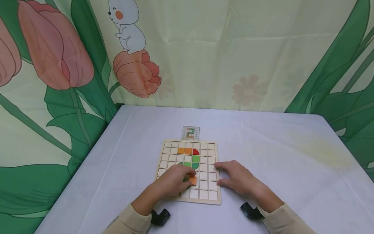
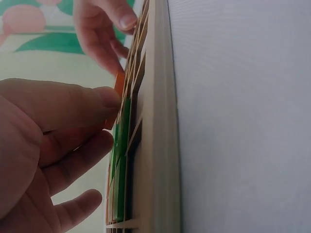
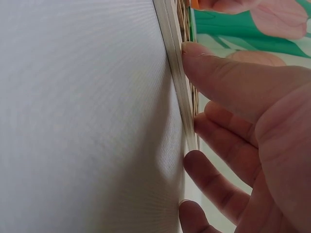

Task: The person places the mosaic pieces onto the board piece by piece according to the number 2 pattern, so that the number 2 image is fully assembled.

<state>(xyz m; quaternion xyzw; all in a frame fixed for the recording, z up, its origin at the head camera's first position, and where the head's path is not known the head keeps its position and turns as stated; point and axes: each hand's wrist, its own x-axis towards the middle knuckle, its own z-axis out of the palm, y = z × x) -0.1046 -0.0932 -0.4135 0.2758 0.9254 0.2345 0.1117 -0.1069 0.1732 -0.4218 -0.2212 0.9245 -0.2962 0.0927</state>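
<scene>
My left hand [image 1: 173, 178] reaches over the lower part of a wooden grid board [image 1: 208, 201] and pinches an orange square tile [image 1: 193, 181] between thumb and fingers. In the left wrist view the orange tile [image 2: 119, 85] stands tilted against the grid beside a green piece [image 2: 124, 160]. My right hand [image 1: 238, 178] rests at the board's right edge, thumb and fingertips spread along the frame. Higher on the grid lie two orange squares [image 1: 184, 151], a red rounded piece [image 1: 196, 151] and several green pieces [image 1: 195, 158]; my left hand covers part of the lower ones.
Just beyond the board lies a small pattern card [image 1: 191, 133] showing a coloured figure 2 on a grid. A white cloth [image 1: 263, 139] covers the table. Behind it hangs a printed curtain [image 1: 198, 58]. Black wrist devices [image 1: 160, 217] sit by both sleeves.
</scene>
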